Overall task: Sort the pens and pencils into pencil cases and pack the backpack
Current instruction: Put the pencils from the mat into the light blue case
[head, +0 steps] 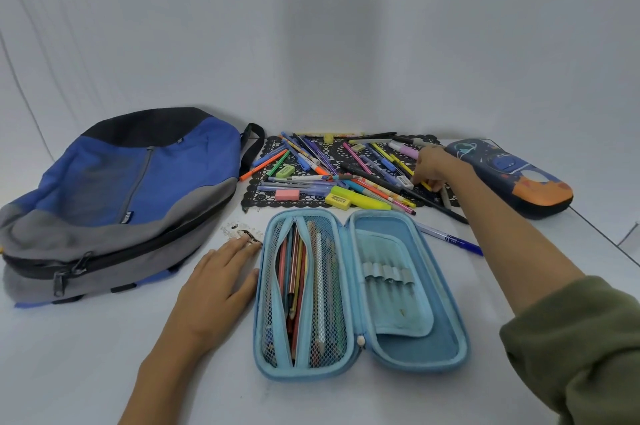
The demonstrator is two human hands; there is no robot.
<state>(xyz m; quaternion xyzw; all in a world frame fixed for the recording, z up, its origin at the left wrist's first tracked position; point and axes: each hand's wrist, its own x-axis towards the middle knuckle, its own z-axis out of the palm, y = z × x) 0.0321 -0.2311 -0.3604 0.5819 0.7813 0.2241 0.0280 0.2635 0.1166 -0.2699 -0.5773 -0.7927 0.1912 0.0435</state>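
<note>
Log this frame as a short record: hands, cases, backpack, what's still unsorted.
left hand: flat on the table, beside the open case
right hand: over the pile, fingers curled down into it; grip unclear
open case: pencils in its mesh pocket
dark case: closed, far right
backpack: lying at left, zip looks closed
unsorted: pile of pens, pencils and erasers on the mat; a blue pen right of the open case
</note>
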